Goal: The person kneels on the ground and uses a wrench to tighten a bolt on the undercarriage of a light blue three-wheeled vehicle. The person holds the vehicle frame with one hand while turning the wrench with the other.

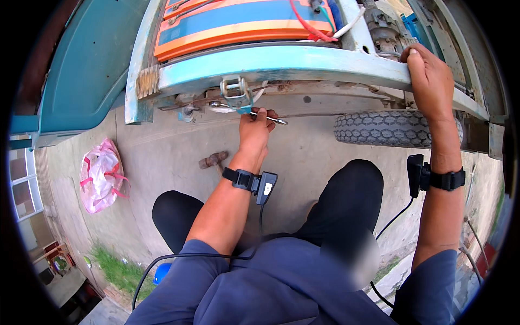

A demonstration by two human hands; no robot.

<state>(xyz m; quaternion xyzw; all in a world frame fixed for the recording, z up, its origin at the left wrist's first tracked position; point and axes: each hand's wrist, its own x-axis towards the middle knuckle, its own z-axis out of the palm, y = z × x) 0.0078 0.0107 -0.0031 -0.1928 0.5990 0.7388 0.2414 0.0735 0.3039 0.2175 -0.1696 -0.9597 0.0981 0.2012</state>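
Note:
My left hand [254,131] is closed around a shiny metal wrench [278,120] below the light-blue frame rail [281,67]. The wrench's far end reaches leftward beneath a U-shaped metal bracket [236,92] hanging from the rail; I cannot tell whether it sits on a fastener. My right hand [431,81] grips the frame at the upper right, its thumb on top and the fingers mostly hidden behind the metal. Past the rail lie orange-and-blue battery blocks [216,32] with red and white cables [319,33].
A treaded tyre [384,129] lies under the frame on the right. On the concrete, a hammer [213,159] rests left of my left forearm. Farther left stand a pink-and-white plastic bag [101,176] and a teal body panel [92,65]. Black cords run from both wrist straps.

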